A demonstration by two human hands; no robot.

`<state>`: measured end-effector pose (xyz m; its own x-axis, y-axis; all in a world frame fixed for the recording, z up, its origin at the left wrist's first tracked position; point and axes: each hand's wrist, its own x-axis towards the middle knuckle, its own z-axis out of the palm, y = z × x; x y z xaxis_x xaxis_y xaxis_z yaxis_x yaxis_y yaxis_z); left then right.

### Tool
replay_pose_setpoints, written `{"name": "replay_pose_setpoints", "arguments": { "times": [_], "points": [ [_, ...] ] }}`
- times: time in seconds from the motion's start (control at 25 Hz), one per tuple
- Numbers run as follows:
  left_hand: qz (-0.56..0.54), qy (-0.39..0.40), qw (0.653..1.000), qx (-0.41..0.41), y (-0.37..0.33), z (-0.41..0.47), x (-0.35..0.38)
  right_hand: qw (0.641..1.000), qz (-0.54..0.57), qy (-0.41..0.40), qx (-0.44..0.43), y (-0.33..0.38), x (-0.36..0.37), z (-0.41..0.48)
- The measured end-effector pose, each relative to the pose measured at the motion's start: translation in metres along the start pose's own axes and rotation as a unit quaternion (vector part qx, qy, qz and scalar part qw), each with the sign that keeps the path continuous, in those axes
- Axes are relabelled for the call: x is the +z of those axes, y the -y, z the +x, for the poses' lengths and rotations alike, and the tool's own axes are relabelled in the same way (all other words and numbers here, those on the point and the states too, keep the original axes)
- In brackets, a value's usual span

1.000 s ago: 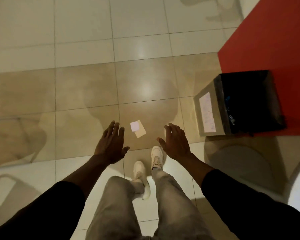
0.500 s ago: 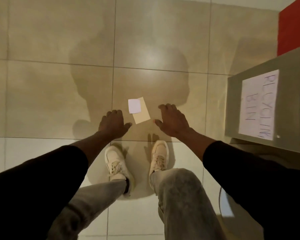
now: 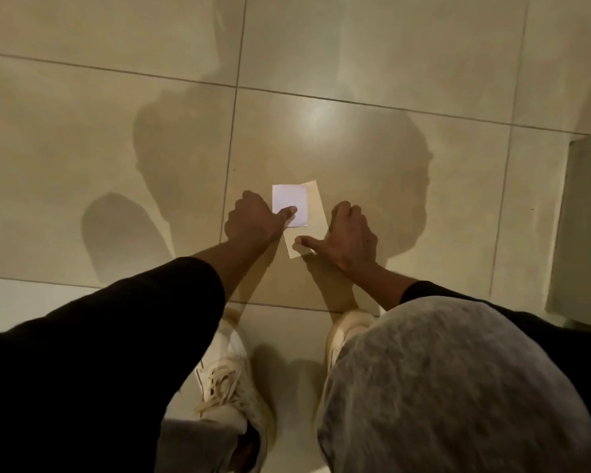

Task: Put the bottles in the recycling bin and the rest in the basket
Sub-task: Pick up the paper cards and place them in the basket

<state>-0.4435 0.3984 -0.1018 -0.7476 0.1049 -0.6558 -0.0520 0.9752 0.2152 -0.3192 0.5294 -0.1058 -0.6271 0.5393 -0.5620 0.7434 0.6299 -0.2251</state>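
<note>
The only container showing is a grey box-shaped bin [image 3: 580,233], and just one flat side of it is appearing at the right edge of the view; its opening and whatever it may be holding are lying outside the picture.

On the glossy beige tiled floor [image 3: 116,131], a small white rectangular paper card [image 3: 292,204] is lying flat on top of a longer tan rectangular paper slip [image 3: 313,213]. The white card is sitting nearly square to the view, its long axis running away from the person. The tan slip is lying tilted, its long axis running from the near end by the thumbs to a far end leaning toward the right, with its far right corner sticking out past the white card.

The left hand [image 3: 253,223] is resting beside the papers with its fingers curled under and its thumb stretched out, pressing on the near left part of the white card. The right hand [image 3: 348,237] is resting on the other side, fingers likewise curled, thumb pressing the near end of the tan slip. Neither hand is closing around either paper.

Below the hands, two cream lace-up sneakers [image 3: 226,380] are standing on the tiles, and a grey trouser knee [image 3: 440,387] is bending forward on the right.
</note>
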Motion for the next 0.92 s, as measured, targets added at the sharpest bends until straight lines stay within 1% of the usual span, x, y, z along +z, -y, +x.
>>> {"name": "replay_pose_setpoints", "arguments": {
  "times": [0.16,0.32,0.48,0.64,0.72,0.8,0.92],
  "points": [
    [-0.029,-0.029,0.999,-0.03,-0.008,-0.005,0.021,0.999,0.0,-0.034,0.032,0.022,0.023,-0.001],
    [-0.074,-0.023,0.994,-0.078,-0.008,-0.003,0.025,0.997,0.042,-0.029,0.063,0.034,0.028,-0.003],
    [-0.116,-0.015,0.991,-0.072,0.002,0.002,0.031,0.993,0.068,-0.017,0.096,0.039,0.027,-0.001],
    [-0.135,-0.023,0.989,-0.063,0.005,-0.003,0.031,0.992,0.072,-0.008,0.108,0.038,0.029,-0.001],
    [-0.198,-0.021,0.977,-0.082,0.005,-0.014,0.022,0.988,0.109,-0.012,0.11,0.032,0.024,-0.008],
    [-0.257,-0.015,0.962,-0.089,0.01,-0.032,0.002,0.978,0.171,-0.024,0.118,0.023,0.008,-0.021],
    [-0.288,0.006,0.952,-0.1,0.015,-0.07,-0.043,0.953,0.269,-0.014,0.139,0.013,-0.039,-0.055]
  ]
}}
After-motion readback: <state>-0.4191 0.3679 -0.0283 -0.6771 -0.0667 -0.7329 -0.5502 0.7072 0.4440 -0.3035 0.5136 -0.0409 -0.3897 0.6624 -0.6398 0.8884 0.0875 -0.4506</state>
